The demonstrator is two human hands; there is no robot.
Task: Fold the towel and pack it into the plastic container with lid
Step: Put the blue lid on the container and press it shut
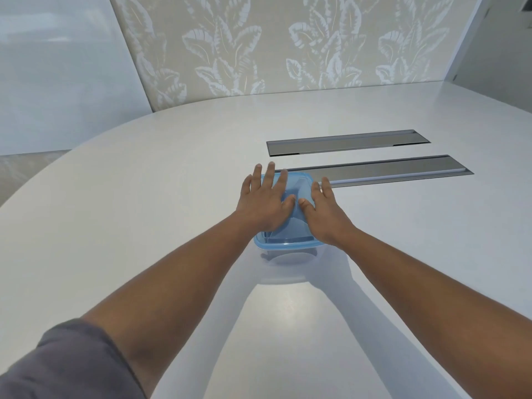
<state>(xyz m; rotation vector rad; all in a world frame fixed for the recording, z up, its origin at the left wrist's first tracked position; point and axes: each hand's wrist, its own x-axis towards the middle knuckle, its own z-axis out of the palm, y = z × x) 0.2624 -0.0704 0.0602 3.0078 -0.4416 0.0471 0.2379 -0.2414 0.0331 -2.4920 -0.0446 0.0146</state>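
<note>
Both hands (266, 204) press lid (290, 223) on white table (144, 197).

Even, cool light fills the scene, bright and without harsh contrast. The glossy white rounded surface (144, 197) carries a soft sheen of glare near the bottom centre and faint, pale shadows beneath the two bare forearms. Wide-angle distortion bows the surface's far edge and stretches the grey sleeve (66, 367) at the lower left corner, and detail is slightly soft throughout.
</note>
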